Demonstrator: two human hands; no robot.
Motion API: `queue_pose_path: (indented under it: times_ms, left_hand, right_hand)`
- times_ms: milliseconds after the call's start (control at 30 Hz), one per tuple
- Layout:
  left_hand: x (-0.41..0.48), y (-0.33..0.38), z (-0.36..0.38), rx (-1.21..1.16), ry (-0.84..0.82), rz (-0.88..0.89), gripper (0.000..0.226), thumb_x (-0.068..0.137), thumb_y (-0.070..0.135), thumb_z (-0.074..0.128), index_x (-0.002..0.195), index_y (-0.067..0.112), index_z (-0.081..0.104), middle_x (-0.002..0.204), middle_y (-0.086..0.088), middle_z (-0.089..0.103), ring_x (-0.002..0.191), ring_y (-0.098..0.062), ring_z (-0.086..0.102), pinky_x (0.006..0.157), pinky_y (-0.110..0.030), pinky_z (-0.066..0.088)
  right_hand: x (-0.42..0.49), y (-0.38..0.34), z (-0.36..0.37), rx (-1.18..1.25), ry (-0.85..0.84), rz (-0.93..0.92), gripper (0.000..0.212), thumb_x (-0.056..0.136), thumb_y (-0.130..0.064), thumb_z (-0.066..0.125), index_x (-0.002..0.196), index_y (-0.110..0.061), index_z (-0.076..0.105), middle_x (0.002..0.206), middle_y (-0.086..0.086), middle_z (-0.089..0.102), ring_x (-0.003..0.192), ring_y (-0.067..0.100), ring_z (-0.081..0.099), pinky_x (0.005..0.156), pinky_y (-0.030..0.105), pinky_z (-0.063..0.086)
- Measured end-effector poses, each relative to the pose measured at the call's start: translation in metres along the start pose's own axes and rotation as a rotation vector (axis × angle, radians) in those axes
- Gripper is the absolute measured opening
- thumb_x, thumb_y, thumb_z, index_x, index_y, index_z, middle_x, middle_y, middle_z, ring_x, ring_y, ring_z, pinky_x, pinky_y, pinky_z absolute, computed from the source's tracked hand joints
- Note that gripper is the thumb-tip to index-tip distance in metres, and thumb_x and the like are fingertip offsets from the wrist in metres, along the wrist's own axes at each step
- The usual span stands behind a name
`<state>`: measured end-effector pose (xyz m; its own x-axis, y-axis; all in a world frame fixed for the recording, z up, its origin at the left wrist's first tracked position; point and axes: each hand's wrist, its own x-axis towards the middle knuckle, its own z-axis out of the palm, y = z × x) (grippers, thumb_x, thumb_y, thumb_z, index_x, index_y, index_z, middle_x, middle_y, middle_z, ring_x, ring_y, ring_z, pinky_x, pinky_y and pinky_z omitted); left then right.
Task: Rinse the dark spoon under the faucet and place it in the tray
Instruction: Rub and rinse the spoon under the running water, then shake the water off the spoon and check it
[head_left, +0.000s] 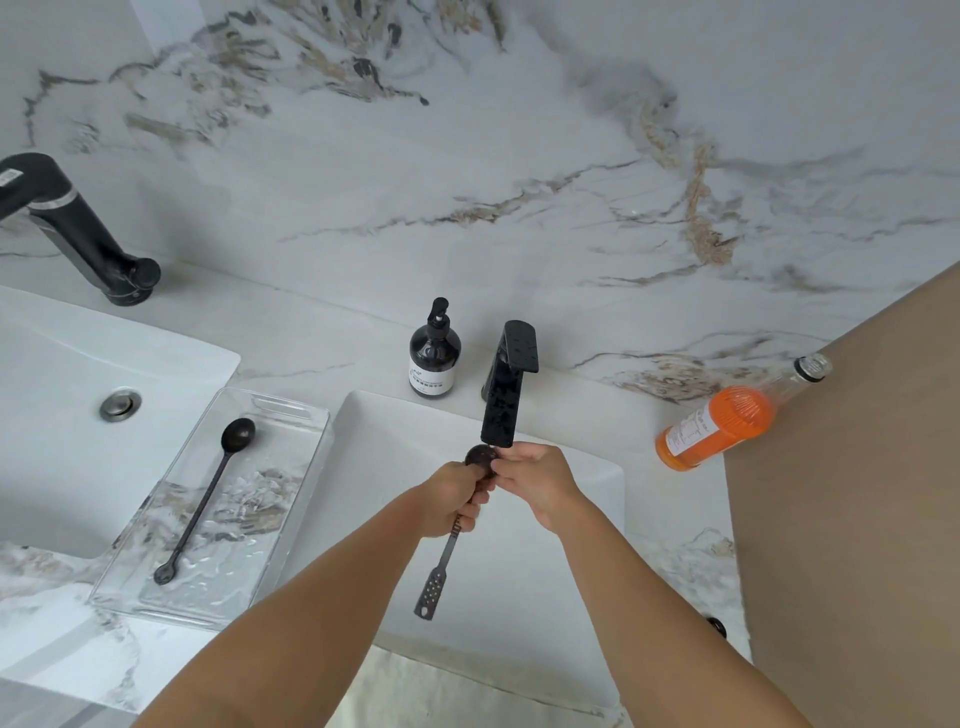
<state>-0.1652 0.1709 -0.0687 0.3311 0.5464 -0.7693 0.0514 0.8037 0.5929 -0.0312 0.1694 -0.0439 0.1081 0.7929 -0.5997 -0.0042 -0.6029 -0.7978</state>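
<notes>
My left hand (457, 499) grips the dark spoon (439, 566) by the upper handle. The spoon's bowl sits right under the spout of the black faucet (506, 387), over the white sink (571, 519). Its perforated handle end hangs down toward me. My right hand (537, 480) has its fingertips on the spoon's bowl. No stream of water is clearly visible. To the left, a clear glass tray (291, 499) lies on the counter with a second dark spoon (208, 493) in it.
A dark soap pump bottle (435, 353) stands behind the sink, left of the faucet. An orange bottle (727, 423) lies on its side at the right, by a brown panel (857, 519). A second basin (78, 415) with a black faucet (78, 228) is at far left.
</notes>
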Motion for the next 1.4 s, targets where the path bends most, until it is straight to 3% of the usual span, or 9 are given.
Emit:
queue_pose_path:
  times_ms: [200, 367, 533, 733, 867, 1033, 1133, 1300, 1400]
  left_hand:
    - [-0.002, 0.0, 0.001, -0.211, -0.019, 0.196, 0.023, 0.099, -0.001, 0.039, 0.088, 0.006, 0.058, 0.072, -0.007, 0.051, 0.048, -0.013, 0.037, 0.047, -0.025, 0.03]
    - [-0.004, 0.009, 0.005, -0.205, -0.038, -0.007, 0.035, 0.104, 0.028, 0.035, 0.074, 0.015, 0.047, 0.051, 0.005, 0.028, 0.039, -0.009, 0.018, 0.04, -0.021, 0.016]
    - [-0.008, 0.014, 0.008, -0.336, -0.165, -0.037, 0.019, 0.096, 0.005, 0.034, 0.088, 0.01, 0.05, 0.061, -0.001, 0.043, 0.047, -0.011, 0.025, 0.049, -0.022, 0.022]
    - [-0.008, 0.012, 0.013, -0.304, -0.079, 0.064, 0.019, 0.104, 0.019, 0.043, 0.105, 0.002, 0.052, 0.087, -0.009, 0.068, 0.039, -0.007, 0.029, 0.035, -0.017, 0.029]
    - [-0.005, 0.006, 0.009, -0.225, 0.044, 0.121, 0.027, 0.103, 0.028, 0.046, 0.102, 0.004, 0.059, 0.084, -0.004, 0.067, 0.043, -0.009, 0.026, 0.041, -0.021, 0.024]
    - [-0.006, 0.0, 0.003, -0.319, -0.039, 0.131, 0.017, 0.102, 0.011, 0.043, 0.111, 0.0, 0.054, 0.079, -0.004, 0.056, 0.046, -0.01, 0.029, 0.04, -0.02, 0.027]
    - [-0.011, -0.006, 0.0, -0.29, -0.036, 0.124, 0.02, 0.102, 0.01, 0.044, 0.106, -0.002, 0.06, 0.097, -0.012, 0.054, 0.053, -0.013, 0.032, 0.047, -0.024, 0.03]
    - [-0.024, -0.019, 0.003, -0.339, -0.007, 0.173, 0.032, 0.103, 0.016, 0.047, 0.114, -0.012, 0.057, 0.087, -0.01, 0.078, 0.048, -0.011, 0.046, 0.043, -0.021, 0.043]
    - [-0.037, -0.03, 0.009, -0.249, 0.019, 0.188, 0.029, 0.103, 0.025, 0.047, 0.104, -0.001, 0.061, 0.075, -0.004, 0.073, 0.048, -0.01, 0.043, 0.045, -0.019, 0.04]
  right_hand:
    - [-0.008, 0.0, -0.005, -0.069, -0.001, -0.045, 0.022, 0.085, -0.003, 0.071, 0.106, 0.004, 0.074, 0.085, 0.016, 0.07, 0.08, 0.024, 0.066, 0.095, 0.035, 0.055]
    - [-0.014, 0.0, -0.004, -0.084, 0.108, -0.05, 0.011, 0.083, -0.009, 0.074, 0.092, -0.004, 0.078, 0.089, 0.018, 0.078, 0.082, 0.028, 0.076, 0.085, 0.036, 0.061]
    - [-0.017, -0.004, -0.004, -0.145, 0.191, -0.022, 0.015, 0.084, -0.009, 0.069, 0.077, -0.019, 0.077, 0.076, 0.0, 0.078, 0.066, 0.015, 0.075, 0.086, 0.036, 0.06]
    - [-0.032, -0.054, -0.015, -0.454, 0.437, -0.412, 0.035, 0.087, -0.001, 0.048, 0.115, -0.009, 0.068, 0.111, 0.007, 0.074, 0.108, 0.024, 0.067, 0.09, 0.016, 0.043]
    - [-0.043, -0.095, -0.008, -0.8, 0.195, -0.75, 0.048, 0.087, 0.005, 0.039, 0.132, -0.004, 0.054, 0.127, 0.01, 0.065, 0.116, 0.03, 0.056, 0.097, 0.022, 0.041]
    - [-0.041, -0.099, -0.006, -1.12, 0.049, -0.791, 0.045, 0.085, 0.014, 0.036, 0.124, -0.002, 0.053, 0.114, 0.011, 0.06, 0.117, 0.035, 0.051, 0.092, 0.037, 0.047]
    - [-0.038, -0.088, -0.009, -1.261, -0.029, -0.709, 0.063, 0.083, 0.017, 0.039, 0.142, -0.006, 0.044, 0.149, 0.007, 0.048, 0.142, 0.026, 0.037, 0.109, 0.037, 0.039]
    - [-0.041, -0.054, -0.017, -0.728, 0.25, -0.625, 0.048, 0.091, 0.0, 0.041, 0.134, -0.015, 0.056, 0.131, 0.005, 0.064, 0.12, 0.027, 0.057, 0.094, 0.026, 0.045]
    - [-0.049, -0.015, -0.022, -0.327, 0.321, -0.176, 0.022, 0.093, -0.017, 0.053, 0.108, -0.014, 0.069, 0.106, 0.011, 0.07, 0.103, 0.035, 0.062, 0.09, 0.037, 0.051]
